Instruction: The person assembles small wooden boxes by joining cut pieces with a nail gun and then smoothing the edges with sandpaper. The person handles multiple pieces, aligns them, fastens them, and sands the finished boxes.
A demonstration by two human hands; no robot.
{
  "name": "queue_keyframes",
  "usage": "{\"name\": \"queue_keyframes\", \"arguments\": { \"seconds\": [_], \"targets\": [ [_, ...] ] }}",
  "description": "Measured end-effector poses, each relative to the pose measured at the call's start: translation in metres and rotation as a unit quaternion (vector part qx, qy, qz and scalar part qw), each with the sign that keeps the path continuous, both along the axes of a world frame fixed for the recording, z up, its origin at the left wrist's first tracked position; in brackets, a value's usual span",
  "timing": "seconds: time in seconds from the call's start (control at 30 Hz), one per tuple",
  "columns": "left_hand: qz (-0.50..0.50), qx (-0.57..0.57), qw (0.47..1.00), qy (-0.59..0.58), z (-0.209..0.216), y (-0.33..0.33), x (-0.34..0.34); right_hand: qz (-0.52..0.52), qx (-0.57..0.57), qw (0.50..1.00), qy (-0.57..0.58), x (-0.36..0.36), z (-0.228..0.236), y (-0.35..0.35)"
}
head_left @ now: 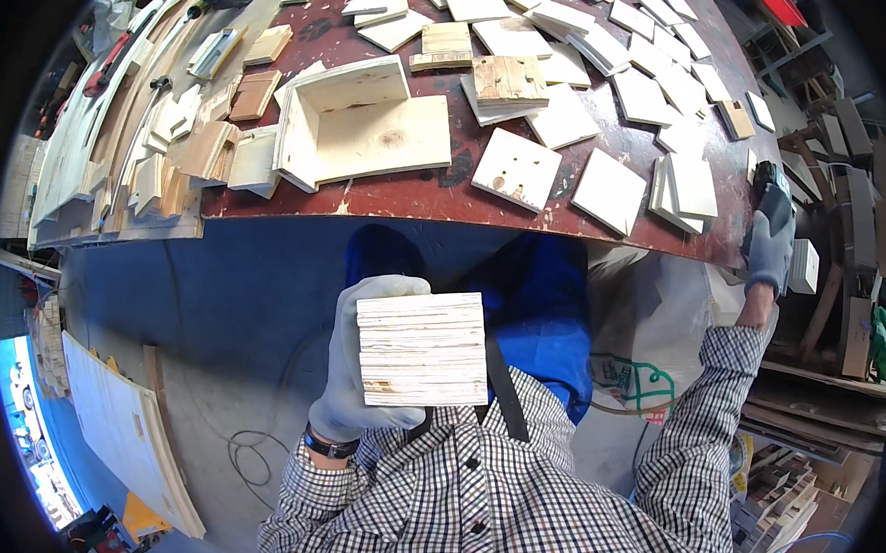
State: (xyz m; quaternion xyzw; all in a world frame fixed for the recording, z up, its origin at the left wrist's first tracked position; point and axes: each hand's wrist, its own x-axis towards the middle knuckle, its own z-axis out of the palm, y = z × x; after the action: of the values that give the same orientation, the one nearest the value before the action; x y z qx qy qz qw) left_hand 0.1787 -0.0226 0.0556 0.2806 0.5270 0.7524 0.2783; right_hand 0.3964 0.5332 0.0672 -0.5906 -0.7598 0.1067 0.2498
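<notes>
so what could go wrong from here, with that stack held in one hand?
1. The left hand alone holds the stack of thin plywood squares close to the chest, with no table under it; loose pieces could slide out and drop to the floor.
2. The right hand reaches for a dark tool at the table edge, away from the stack, so attention is split.
</notes>
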Motion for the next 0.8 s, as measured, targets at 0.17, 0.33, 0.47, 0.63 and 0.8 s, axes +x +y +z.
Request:
{"name": "queue_keyframes", "arguments": {
  "seconds": [0.17,0.33,0.47,0.63,0.8],
  "targets": [
    [-0.029,0.012,0.999,-0.014,-0.014,0.004,-0.015,0.220,-0.183,0.886,0.364,-0.008,0.067,-0.205],
    [-0.069,0.100,0.954,-0.273,-0.019,0.025,-0.009,0.362,-0.389,0.724,0.439,-0.054,0.025,-0.321],
    [0.003,0.053,0.953,-0.298,-0.018,0.035,0.003,0.543,-0.187,0.736,0.357,-0.085,0.007,-0.350],
    [-0.022,0.043,0.951,-0.305,-0.018,0.029,0.003,0.556,-0.068,0.804,0.199,-0.099,0.005,-0.366],
    [0.001,0.101,0.937,-0.336,-0.046,0.013,0.001,0.478,-0.141,0.854,0.153,-0.120,-0.045,-0.324]
  ]
}}
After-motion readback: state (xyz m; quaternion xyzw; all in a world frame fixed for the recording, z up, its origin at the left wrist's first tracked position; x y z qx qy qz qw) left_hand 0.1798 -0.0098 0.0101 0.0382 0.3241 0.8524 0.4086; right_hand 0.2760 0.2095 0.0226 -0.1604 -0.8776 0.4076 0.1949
